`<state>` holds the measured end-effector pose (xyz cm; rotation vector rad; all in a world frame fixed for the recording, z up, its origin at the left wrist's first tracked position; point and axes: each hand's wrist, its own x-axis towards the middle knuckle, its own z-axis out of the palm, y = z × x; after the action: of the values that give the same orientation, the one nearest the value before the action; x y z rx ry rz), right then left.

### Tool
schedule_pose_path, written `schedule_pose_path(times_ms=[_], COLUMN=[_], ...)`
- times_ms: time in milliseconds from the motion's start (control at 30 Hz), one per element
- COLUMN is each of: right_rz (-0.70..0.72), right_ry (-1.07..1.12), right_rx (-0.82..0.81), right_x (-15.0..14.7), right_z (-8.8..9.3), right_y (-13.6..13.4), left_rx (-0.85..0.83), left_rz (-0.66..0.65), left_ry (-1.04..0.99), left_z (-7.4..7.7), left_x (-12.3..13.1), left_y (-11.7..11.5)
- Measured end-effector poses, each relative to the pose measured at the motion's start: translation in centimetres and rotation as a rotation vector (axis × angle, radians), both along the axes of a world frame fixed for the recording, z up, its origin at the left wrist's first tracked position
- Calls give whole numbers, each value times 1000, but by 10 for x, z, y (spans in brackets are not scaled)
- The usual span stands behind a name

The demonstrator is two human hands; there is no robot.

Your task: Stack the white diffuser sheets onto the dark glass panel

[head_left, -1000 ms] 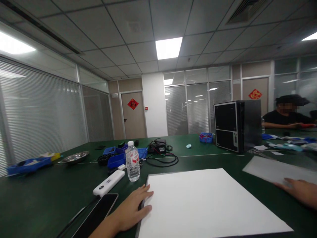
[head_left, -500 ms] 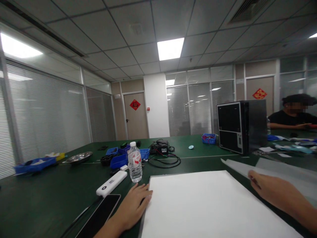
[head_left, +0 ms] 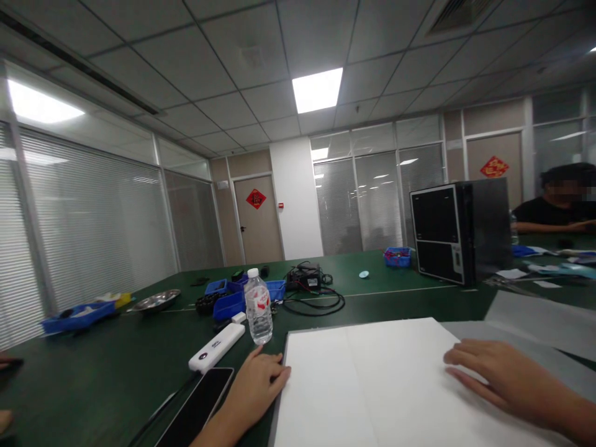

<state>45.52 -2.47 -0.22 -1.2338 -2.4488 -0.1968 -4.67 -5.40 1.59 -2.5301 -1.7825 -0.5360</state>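
White paper [head_left: 372, 385] lies between your hands; your left hand [head_left: 259, 383] rests at its left edge, fingers loosely bent, and whether they pinch the edge I cannot tell; your right hand [head_left: 493, 375] is open at the paper's right side, thumb apart from the fingers; translucent sheets [head_left: 540, 316] lie just beyond it; a clear bottle [head_left: 259, 313] stands just past your left hand, a dark phone [head_left: 198, 406] lies beside that wrist.

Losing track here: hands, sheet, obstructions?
Left hand at white sheet, left edge; right hand over right side. Sheet faintly creased. Plastic water bottle near left hand.
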Motion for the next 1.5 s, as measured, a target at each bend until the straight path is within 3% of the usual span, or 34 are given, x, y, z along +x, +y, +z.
schedule_pose_path(times_ms=[167,467,633,800,933,1133,1400,1500], right_rz=[-165,-82,28,90,-36,-197,-132,-235], right_ry=[32,80,52,61,-22,30,250,273], right_rx=[-104,-221,-314,-206,-123,-88,-170,-73], right_x=[17,-34,-47,-50,-43,-16,3,18], right_z=[-7,6,6,10,13,-2,-21,-22], right_y=[12,-17,-30,-31,-22,1,13,23], left_rx=[-20,0,-35,-20,-7,16,31,43], left_rz=[-31,-33,-19,-14,-6,-24,-40,-52], left_ry=[-4,-65,-41,-46,-44,-49,-51,-52], left_z=[1,-3,0,-1,-2,-3,-5,-5], left_x=[-1,-2,0,0,-1,-4,-10,-11], left_y=[-1,2,1,2,2,-1,-3,-4])
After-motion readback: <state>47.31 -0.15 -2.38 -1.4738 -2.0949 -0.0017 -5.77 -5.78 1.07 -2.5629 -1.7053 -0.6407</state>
